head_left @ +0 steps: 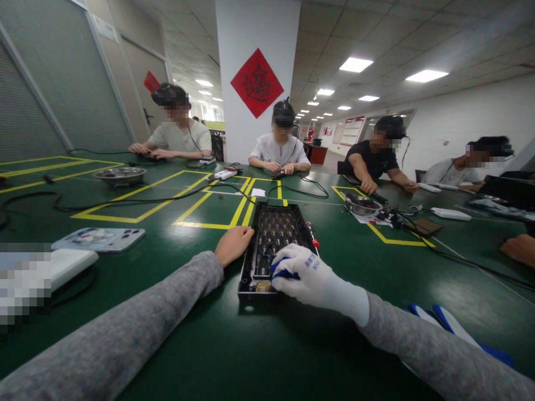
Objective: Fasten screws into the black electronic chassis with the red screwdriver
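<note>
A black rectangular case (247,273) lies lengthwise in front of me, its inside showing rows of dark, shiny round cells and a small yellowish part at the near end. My left hand (234,245), bare, is closed against the left rim of the case, its fingertips partly hidden. Over the near right part of the case is my right hand (307,275), in a white glove with blue fingertips. Its fingers are curled together down at the cells, and whatever they pinch is hidden. Beside the right rim lies a red-handled tool (314,236), partly covered.
Left of me are a phone (98,239) and a white box (71,267). Metal bowls (121,176) (363,204) stand farther off. Black cables and yellow tape cross the green table (188,345). A blue-white glove (455,328) lies by my right forearm. Several people sit around.
</note>
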### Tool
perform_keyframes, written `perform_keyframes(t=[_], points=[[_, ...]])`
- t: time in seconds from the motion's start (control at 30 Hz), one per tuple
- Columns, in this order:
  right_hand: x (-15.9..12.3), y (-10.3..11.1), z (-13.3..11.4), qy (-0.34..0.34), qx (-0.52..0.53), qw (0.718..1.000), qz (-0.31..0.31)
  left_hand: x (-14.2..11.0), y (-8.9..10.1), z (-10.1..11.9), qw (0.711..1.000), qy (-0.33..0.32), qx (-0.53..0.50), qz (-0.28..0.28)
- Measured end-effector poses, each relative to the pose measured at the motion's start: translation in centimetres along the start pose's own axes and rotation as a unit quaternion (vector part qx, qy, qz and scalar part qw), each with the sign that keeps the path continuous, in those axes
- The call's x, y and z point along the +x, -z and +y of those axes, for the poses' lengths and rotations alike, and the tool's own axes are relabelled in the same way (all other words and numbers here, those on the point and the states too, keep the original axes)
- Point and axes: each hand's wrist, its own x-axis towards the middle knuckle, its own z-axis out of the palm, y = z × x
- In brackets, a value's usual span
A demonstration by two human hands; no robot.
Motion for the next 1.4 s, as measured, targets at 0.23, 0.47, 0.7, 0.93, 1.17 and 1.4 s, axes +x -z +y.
perform_keyframes(t=[0.23,0.47,0.7,0.93,1.17,1.4], points=[[-0.3,0.5,-0.4,-0.03,0.038,0.999,0.005,-0.1,0.0,0.0,1.0,-0.001,0.001,0.002],[0.1,1.9,0.0,-0.094,0.143,0.974,0.15,0.0,0.1,0.1,1.0,0.009,-0.009,-0.01],[3.7,2.9,3.8,-0.118,0.012,0.992,0.045,-0.1,0.0,0.3,1.0,0.023,-0.014,0.007],[6.7,-0.5,6.4,-0.109,-0.147,0.981,-0.058,-0.3,0.1,0.4,0.999,0.02,-0.009,0.023],[6.8,-1.1,7.0,-0.087,-0.149,0.984,-0.051,-1.6,0.4,1.1,0.997,-0.02,-0.02,0.07],[5.9,-0.8,5.8,-0.102,-0.042,0.992,0.062,-2.3,1.0,2.4,0.992,-0.087,-0.082,0.037]])
